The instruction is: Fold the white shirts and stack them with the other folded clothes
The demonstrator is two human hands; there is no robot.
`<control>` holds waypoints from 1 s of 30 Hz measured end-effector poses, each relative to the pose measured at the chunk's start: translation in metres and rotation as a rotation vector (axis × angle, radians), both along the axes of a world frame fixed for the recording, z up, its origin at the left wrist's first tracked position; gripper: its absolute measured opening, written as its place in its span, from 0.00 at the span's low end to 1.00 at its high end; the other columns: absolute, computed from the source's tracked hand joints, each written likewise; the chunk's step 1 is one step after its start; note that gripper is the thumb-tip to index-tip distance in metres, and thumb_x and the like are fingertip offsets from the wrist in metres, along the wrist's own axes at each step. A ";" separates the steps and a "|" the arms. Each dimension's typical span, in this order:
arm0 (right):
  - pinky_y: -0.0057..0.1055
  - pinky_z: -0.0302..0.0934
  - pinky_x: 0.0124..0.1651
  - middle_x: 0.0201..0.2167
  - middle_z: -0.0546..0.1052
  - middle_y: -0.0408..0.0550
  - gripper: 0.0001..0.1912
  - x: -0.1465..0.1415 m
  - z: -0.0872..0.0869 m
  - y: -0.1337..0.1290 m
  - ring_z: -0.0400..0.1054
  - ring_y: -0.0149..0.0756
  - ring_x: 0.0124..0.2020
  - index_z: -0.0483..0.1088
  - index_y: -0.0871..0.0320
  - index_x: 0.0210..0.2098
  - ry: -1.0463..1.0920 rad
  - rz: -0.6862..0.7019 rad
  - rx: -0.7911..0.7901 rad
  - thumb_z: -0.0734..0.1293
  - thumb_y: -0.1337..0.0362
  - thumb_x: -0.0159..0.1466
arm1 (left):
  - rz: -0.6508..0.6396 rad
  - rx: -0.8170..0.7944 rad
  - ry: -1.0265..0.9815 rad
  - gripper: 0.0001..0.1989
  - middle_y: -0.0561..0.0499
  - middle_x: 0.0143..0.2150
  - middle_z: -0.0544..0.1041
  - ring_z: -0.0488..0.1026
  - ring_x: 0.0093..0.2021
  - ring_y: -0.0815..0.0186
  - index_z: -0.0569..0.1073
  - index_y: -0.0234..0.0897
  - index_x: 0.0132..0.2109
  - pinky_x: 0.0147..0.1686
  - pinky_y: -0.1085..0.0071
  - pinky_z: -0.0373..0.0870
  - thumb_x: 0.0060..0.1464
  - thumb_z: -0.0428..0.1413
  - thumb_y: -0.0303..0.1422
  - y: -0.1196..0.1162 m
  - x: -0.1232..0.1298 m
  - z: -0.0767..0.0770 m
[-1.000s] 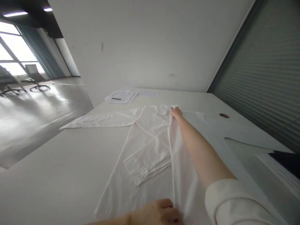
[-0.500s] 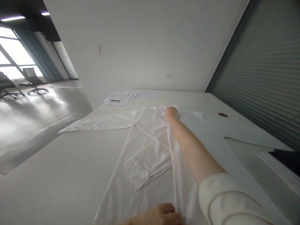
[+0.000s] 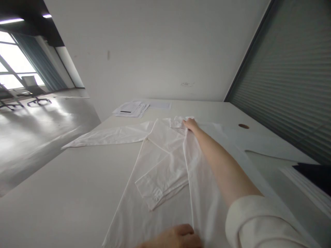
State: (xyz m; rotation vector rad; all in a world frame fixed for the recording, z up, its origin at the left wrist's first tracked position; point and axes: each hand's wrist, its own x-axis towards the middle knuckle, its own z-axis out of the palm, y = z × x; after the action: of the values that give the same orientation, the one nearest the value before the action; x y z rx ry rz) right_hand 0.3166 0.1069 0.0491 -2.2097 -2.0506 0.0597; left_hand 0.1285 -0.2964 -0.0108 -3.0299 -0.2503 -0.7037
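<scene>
A white shirt lies spread on the white table, one sleeve stretched out to the left and a cuffed sleeve folded across its front. At the far end, beside the collar, my right hand is closed on the shirt's cloth. My left hand rests low in the view on the lower part of the shirt, its fingers curled in at the long vertical edge of the fabric. Its fingertips are partly hidden, and it seems to pinch the cloth there.
Several sheets of paper lie at the table's back left, against the wall. A round cable hole is at the right. Near the right edge lies a stack of papers with a dark item on it. Blinds cover the right side.
My right hand has shifted slightly, and the cloth by the collar is drawn up a little under it. My left hand stays in place. The view has turned slightly.
</scene>
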 end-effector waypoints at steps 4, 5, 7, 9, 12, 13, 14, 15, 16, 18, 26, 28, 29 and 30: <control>0.36 0.53 0.60 0.57 0.71 0.64 0.28 0.006 -0.001 -0.028 0.59 0.48 0.63 0.71 0.65 0.56 -0.008 0.141 -0.018 0.51 0.52 0.73 | 0.062 -0.062 -0.017 0.11 0.58 0.26 0.71 0.68 0.28 0.74 0.71 0.36 0.34 0.32 0.76 0.65 0.63 0.58 0.38 -0.002 0.001 0.011; 0.38 0.51 0.62 0.60 0.69 0.63 0.29 0.006 -0.005 -0.040 0.57 0.48 0.64 0.69 0.63 0.58 -0.010 0.170 -0.020 0.51 0.49 0.73 | 0.074 -0.076 -0.033 0.12 0.58 0.26 0.71 0.68 0.28 0.74 0.70 0.36 0.32 0.31 0.75 0.65 0.63 0.58 0.37 -0.002 0.002 0.013; 0.41 0.47 0.65 0.67 0.61 0.59 0.32 0.004 -0.015 -0.069 0.52 0.49 0.67 0.65 0.57 0.63 -0.012 0.224 -0.031 0.51 0.44 0.71 | 0.077 -0.062 -0.053 0.13 0.58 0.25 0.71 0.68 0.28 0.73 0.68 0.36 0.29 0.29 0.74 0.63 0.62 0.58 0.35 -0.004 0.003 0.016; 0.43 0.42 0.68 0.71 0.53 0.56 0.37 0.002 -0.023 -0.102 0.44 0.50 0.71 0.58 0.54 0.68 -0.010 0.292 -0.053 0.51 0.40 0.69 | 0.044 -0.011 -0.066 0.11 0.57 0.27 0.71 0.68 0.28 0.71 0.69 0.37 0.30 0.28 0.72 0.62 0.61 0.59 0.32 -0.005 0.002 0.021; 0.49 0.34 0.70 0.73 0.44 0.61 0.44 -0.001 -0.027 -0.157 0.33 0.54 0.73 0.48 0.62 0.72 0.008 0.460 -0.084 0.47 0.37 0.68 | 0.013 0.002 -0.039 0.10 0.54 0.30 0.72 0.68 0.30 0.69 0.71 0.36 0.34 0.29 0.71 0.62 0.61 0.59 0.37 -0.006 -0.001 0.028; 0.51 0.32 0.70 0.73 0.44 0.62 0.45 -0.002 -0.026 -0.176 0.31 0.54 0.73 0.48 0.63 0.72 0.018 0.527 -0.094 0.46 0.36 0.68 | 0.010 -0.008 -0.032 0.13 0.53 0.30 0.72 0.68 0.30 0.69 0.71 0.36 0.34 0.30 0.70 0.63 0.61 0.59 0.40 -0.006 -0.002 0.029; 0.52 0.31 0.70 0.73 0.44 0.62 0.46 -0.002 -0.024 -0.196 0.30 0.54 0.73 0.49 0.64 0.71 0.029 0.594 -0.102 0.47 0.36 0.68 | 0.010 -0.020 -0.024 0.15 0.52 0.31 0.72 0.68 0.31 0.68 0.71 0.36 0.34 0.31 0.70 0.64 0.61 0.58 0.43 -0.007 -0.002 0.029; 0.52 0.31 0.70 0.73 0.44 0.62 0.46 -0.002 -0.022 -0.215 0.30 0.54 0.73 0.49 0.64 0.71 0.046 0.655 -0.111 0.47 0.35 0.67 | 0.010 -0.030 -0.019 0.16 0.52 0.31 0.72 0.68 0.31 0.68 0.71 0.35 0.34 0.32 0.70 0.64 0.61 0.57 0.44 -0.008 -0.002 0.029; 0.53 0.30 0.71 0.73 0.44 0.62 0.46 -0.002 -0.020 -0.235 0.30 0.54 0.73 0.48 0.64 0.71 0.068 0.707 -0.116 0.47 0.35 0.68 | 0.010 -0.036 -0.020 0.17 0.52 0.31 0.72 0.68 0.32 0.67 0.71 0.35 0.34 0.33 0.70 0.65 0.61 0.57 0.45 -0.009 -0.002 0.029; 0.53 0.29 0.71 0.72 0.44 0.63 0.46 -0.001 -0.017 -0.273 0.30 0.52 0.73 0.48 0.65 0.72 0.098 0.824 -0.097 0.49 0.36 0.68 | 0.007 -0.047 -0.012 0.18 0.51 0.31 0.72 0.69 0.32 0.66 0.70 0.35 0.33 0.33 0.69 0.65 0.61 0.57 0.46 -0.010 -0.002 0.030; 0.54 0.40 0.70 0.70 0.54 0.60 0.39 -0.001 -0.019 -0.381 0.42 0.52 0.72 0.53 0.60 0.70 0.211 1.111 -0.005 0.63 0.48 0.67 | -0.056 -0.231 -0.174 0.20 0.45 0.38 0.77 0.74 0.37 0.66 0.74 0.34 0.40 0.38 0.68 0.72 0.69 0.40 0.36 0.036 0.015 0.089; 0.52 0.42 0.70 0.70 0.55 0.60 0.39 -0.003 -0.014 -0.397 0.45 0.52 0.71 0.54 0.58 0.70 0.259 1.123 -0.018 0.63 0.45 0.66 | 0.118 -0.287 -0.170 0.18 0.44 0.45 0.77 0.76 0.45 0.65 0.74 0.34 0.49 0.45 0.67 0.73 0.69 0.41 0.36 0.070 0.034 0.099; 0.52 0.41 0.70 0.70 0.54 0.60 0.40 -0.003 -0.011 -0.404 0.44 0.52 0.71 0.53 0.58 0.70 0.270 1.129 -0.025 0.63 0.44 0.66 | 0.203 -0.295 -0.140 0.18 0.42 0.52 0.76 0.74 0.52 0.62 0.72 0.34 0.54 0.53 0.64 0.71 0.69 0.42 0.37 0.091 0.045 0.099; 0.53 0.39 0.70 0.71 0.52 0.61 0.39 -0.004 -0.008 -0.409 0.43 0.51 0.72 0.53 0.58 0.70 0.274 1.133 -0.031 0.62 0.44 0.67 | 0.286 -0.285 -0.092 0.21 0.40 0.59 0.72 0.68 0.61 0.59 0.68 0.34 0.59 0.59 0.60 0.66 0.69 0.43 0.40 0.112 0.058 0.097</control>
State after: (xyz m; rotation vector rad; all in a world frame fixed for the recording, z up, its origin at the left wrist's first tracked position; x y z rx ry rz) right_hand 0.3127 -0.3019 0.0411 -0.7185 -2.7756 0.4525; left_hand 0.1862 -0.1845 0.0857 -3.1207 -0.8350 -0.8464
